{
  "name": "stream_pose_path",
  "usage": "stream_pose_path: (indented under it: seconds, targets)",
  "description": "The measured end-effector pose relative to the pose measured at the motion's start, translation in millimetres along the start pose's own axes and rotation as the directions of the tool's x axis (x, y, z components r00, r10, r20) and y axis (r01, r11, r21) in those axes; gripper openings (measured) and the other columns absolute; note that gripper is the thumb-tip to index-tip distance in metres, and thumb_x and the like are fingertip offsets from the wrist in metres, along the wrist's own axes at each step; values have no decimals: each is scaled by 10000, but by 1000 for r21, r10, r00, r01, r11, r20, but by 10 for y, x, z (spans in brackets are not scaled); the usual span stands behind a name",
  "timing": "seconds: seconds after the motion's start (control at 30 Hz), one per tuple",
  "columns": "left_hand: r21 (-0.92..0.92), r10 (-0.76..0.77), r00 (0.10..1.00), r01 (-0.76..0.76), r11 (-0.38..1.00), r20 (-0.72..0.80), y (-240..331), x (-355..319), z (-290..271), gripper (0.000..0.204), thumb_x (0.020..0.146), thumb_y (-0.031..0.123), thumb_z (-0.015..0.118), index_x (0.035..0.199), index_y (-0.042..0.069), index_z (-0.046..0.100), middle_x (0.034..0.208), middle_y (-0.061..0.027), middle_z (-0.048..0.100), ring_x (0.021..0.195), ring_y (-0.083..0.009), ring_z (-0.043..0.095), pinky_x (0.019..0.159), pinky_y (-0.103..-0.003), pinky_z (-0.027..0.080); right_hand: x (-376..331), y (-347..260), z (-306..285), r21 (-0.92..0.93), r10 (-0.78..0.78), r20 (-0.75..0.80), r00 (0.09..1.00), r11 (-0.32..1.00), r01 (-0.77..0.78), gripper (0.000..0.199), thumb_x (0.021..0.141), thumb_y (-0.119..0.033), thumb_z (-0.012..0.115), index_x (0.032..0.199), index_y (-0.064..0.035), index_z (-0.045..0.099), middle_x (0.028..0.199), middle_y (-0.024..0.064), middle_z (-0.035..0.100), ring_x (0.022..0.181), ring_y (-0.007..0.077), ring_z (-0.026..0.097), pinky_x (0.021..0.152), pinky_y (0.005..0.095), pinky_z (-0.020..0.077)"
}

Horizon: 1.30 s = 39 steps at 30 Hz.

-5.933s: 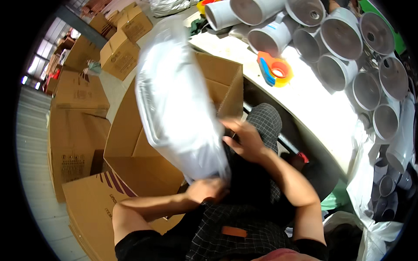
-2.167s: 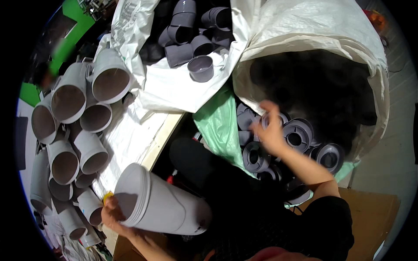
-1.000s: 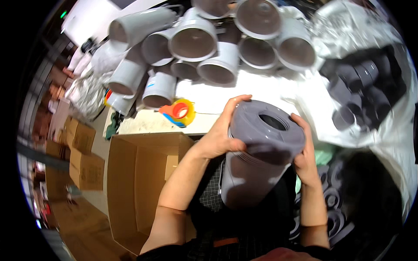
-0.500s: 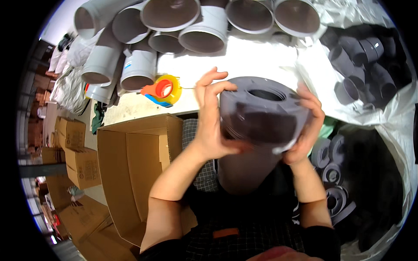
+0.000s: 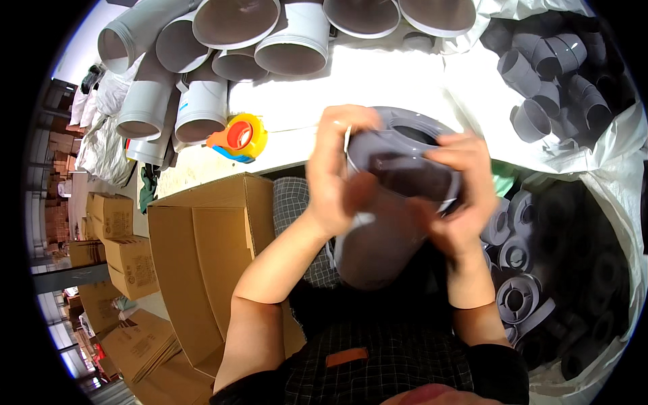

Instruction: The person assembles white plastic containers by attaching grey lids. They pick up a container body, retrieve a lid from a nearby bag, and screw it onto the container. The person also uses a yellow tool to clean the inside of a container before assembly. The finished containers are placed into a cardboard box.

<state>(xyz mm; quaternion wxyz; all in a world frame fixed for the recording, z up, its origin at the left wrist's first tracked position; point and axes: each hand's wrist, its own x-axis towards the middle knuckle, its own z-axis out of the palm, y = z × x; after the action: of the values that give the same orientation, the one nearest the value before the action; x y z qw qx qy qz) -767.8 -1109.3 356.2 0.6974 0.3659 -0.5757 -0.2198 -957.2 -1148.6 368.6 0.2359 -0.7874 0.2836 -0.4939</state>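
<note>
I hold a large grey plastic pipe fitting (image 5: 378, 243) upright in front of my chest, its wide round mouth facing up. My left hand (image 5: 341, 169) grips the left side of its rim. My right hand (image 5: 459, 196) wraps over the right side of the rim, fingers across the opening. A smaller dark grey ring piece (image 5: 405, 169) sits at the mouth between my hands; the picture is blurred there.
An open cardboard box (image 5: 202, 263) stands at my left. A yellow and red tape dispenser (image 5: 239, 135) lies on the white table (image 5: 378, 81). Large grey pipe fittings (image 5: 290, 47) lie stacked at the back. A white sack (image 5: 594, 216) of dark grey fittings (image 5: 520, 297) is on my right.
The view has swung from the sack on the right back to the table. I have drawn the grey fitting closer and both hands have shifted over its rim.
</note>
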Motion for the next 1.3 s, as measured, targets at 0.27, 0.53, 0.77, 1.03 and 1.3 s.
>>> stream_pose_path:
  seconds: [0.27,0.53,0.77,1.03,1.3]
  targets:
    - [222,-778,625,751,622,67,-635,-1192,-458,193,947,58,630,774,-8,682,775,-8,644,687,-82,575,620,-226,452,-567,1004,-395,961,367,-148,918,-164,221,280,976,-277,627,778,-200,444,628,-111,583,948,128,541,1271,444,181]
    - [828,-335,933,286,482,-128,-2350,428,-248,132,865,142,701,827,16,706,825,-134,683,810,-305,648,776,-403,503,-257,1397,-155,878,227,171,959,-476,-44,369,968,-328,643,732,-179,402,620,-51,537,882,158,526,1251,590,129]
    - [640,-443,867,478,602,-230,-2334,771,-249,295,1005,246,542,878,11,667,872,-166,710,783,-308,675,763,-423,518,113,1535,146,546,545,633,550,190,-816,205,1006,-224,603,879,-68,571,768,40,605,768,174,643,767,310,582]
    - [-118,-563,824,566,816,61,-789,240,375,230,1065,185,500,971,5,608,892,-55,652,846,-143,589,773,-293,488,-180,1786,369,550,575,467,672,406,-729,338,979,-233,673,1241,-27,621,998,36,684,853,113,633,763,230,504]
    - [-328,-412,729,639,696,547,-199,110,-169,150,937,115,681,895,60,547,751,-15,576,660,-102,554,612,-278,491,-237,1529,-278,949,663,153,733,109,-297,173,996,-160,551,1095,-33,613,968,55,659,850,184,626,813,319,527]
